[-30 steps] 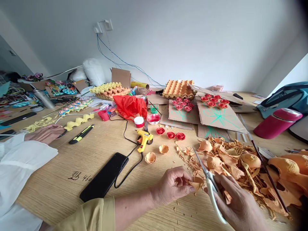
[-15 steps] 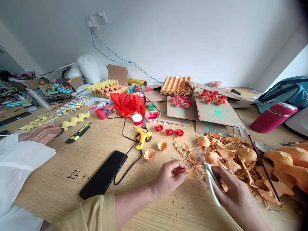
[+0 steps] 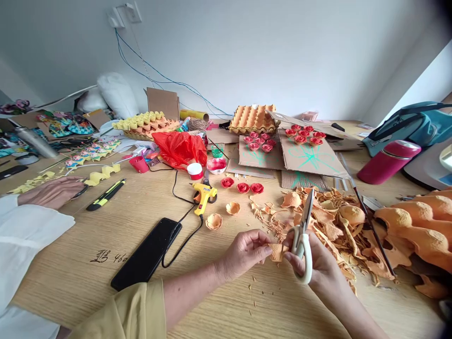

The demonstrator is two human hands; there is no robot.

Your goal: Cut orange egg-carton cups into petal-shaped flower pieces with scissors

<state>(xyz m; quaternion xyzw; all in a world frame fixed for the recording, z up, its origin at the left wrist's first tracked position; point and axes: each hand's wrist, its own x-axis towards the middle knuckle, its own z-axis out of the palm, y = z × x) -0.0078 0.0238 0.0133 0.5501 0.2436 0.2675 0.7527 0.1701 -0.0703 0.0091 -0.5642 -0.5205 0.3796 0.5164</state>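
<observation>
My left hand (image 3: 243, 252) pinches a small orange piece of egg-carton card (image 3: 276, 252) low over the wooden table (image 3: 106, 282). My right hand (image 3: 318, 266) grips white-handled scissors (image 3: 303, 235), blades pointing up and away, and its fingers also touch the card piece. Right behind my hands lies a heap of orange card scraps (image 3: 335, 226). Two small orange card flowers (image 3: 214, 221) sit on the table ahead of my left hand, with three red ones (image 3: 242, 187) further back.
A black phone (image 3: 146, 254) and a yellow glue gun (image 3: 204, 195) with its cable lie left of my hands. Another person's hand (image 3: 52, 192) in a white sleeve rests at far left beside a utility knife (image 3: 106, 194). Cardboard sheets with red flowers (image 3: 310, 157), egg trays (image 3: 252, 118), a red bag (image 3: 180, 148) and a pink bottle (image 3: 388, 161) crowd the back.
My right hand swung the scissors from lying flat to blades pointing upward and came in against the card piece. The view shifted a little to the right.
</observation>
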